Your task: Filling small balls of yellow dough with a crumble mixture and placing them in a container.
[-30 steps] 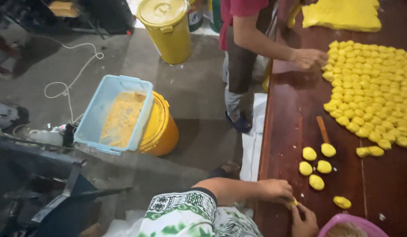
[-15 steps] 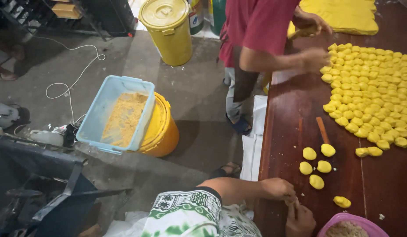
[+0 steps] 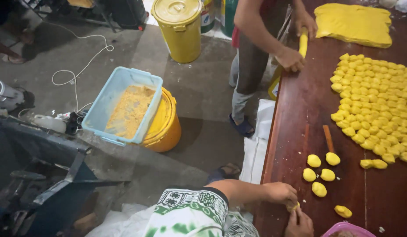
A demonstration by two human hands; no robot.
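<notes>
**user_a:** Hands first: left hand [image 3: 280, 193] sits at the near edge of the wooden table [image 3: 300, 114], fingers curled down around a small yellow dough piece [image 3: 293, 205]. Right hand [image 3: 299, 224] is right under it at the bottom of the shot, fingertips touching the same piece. So the lump is pinched between both hands, just off the table edge. How tight the right one closes, can't tell, half of it is cut off by the frame.

**user_b:** What's near them on the table?

**user_a:** 4 rounded dough balls [image 3: 320, 173] in a little cluster just beyond the hands, plus 1 flatter lump [image 3: 343, 211] closer in. A thin wooden stick [image 3: 328, 138] lies beside the top ball. Farther right there's a big field of cut dough pieces [image 3: 379, 105] packed tight, and a flat yellow dough slab [image 3: 353, 24] at the far end. Corner of a pink bowl [image 3: 348, 229] pokes in at the bottom.

**user_b:** Someone else there?

**user_a:** Yep, another person [image 3: 256, 52] stands at the table's far side, both hands on a yellow dough roll [image 3: 303, 41]. On the floor: 1 light blue tub [image 3: 124, 105] with orange crumbs, resting on a yellow bucket [image 3: 166, 127], and 1 lidded yellow bucket [image 3: 179, 28] further back.
</notes>
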